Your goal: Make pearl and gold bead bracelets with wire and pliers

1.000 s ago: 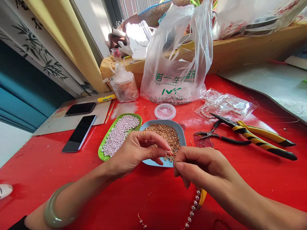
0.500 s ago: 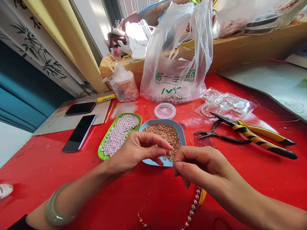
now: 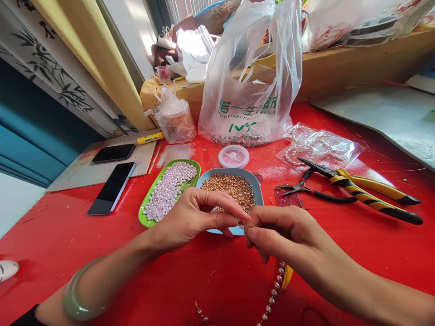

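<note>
My left hand [image 3: 207,210], with a gold ring, reaches over the front of a blue tray [image 3: 258,190] of small gold pieces. Its thumb and forefinger are pinched near the fingertips of my right hand [image 3: 282,231]; what they hold is too small to make out. The right hand is closed, thumb against forefinger. A strand of pearly beads [image 3: 272,299] hangs or lies below the right hand and curves toward the bottom edge, where a thin chain end [image 3: 207,285] shows. Left of the blue tray is a green tray [image 3: 142,216] of pale pink beads.
Two pliers, one black [image 3: 329,196] and one yellow-black [image 3: 370,194], lie at right. Two phones, one nearer [image 3: 112,188], lie at left. Behind the trays are a round lid [image 3: 233,156], a plastic bag [image 3: 251,104], a wrapped cup [image 3: 175,115] and a packet of beads [image 3: 316,147].
My left hand has moved slightly right, so its fingertips now meet those of my right hand. The gap between them has closed. The right hand has barely moved.
</note>
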Motion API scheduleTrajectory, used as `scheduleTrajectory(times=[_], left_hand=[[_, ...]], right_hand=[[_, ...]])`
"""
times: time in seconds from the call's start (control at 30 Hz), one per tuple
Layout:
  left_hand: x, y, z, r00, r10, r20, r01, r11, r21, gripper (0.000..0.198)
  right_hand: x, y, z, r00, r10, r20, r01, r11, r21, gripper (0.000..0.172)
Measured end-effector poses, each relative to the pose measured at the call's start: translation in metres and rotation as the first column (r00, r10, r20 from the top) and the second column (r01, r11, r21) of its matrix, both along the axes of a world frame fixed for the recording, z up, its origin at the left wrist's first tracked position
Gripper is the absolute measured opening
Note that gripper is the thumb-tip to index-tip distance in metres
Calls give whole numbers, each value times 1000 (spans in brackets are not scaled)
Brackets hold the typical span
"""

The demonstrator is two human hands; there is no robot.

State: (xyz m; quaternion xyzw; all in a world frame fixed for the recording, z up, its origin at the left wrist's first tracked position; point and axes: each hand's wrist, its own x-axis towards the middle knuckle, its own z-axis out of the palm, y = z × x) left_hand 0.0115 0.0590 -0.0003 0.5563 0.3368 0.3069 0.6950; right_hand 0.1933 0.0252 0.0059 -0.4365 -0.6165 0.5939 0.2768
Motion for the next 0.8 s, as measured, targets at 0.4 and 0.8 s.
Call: scheduleTrajectory(times=[0.4,0.8], left_hand=[[1,1,1,998,62,-12,-60,990,129,7],[0,-4,4,981,168,-98,-123,925,358,5]], right_hand=[[-2,4,-5,998,-26,53,10,961,277,19],[3,7,-6,985,-156,-77,173,905,388,14]])
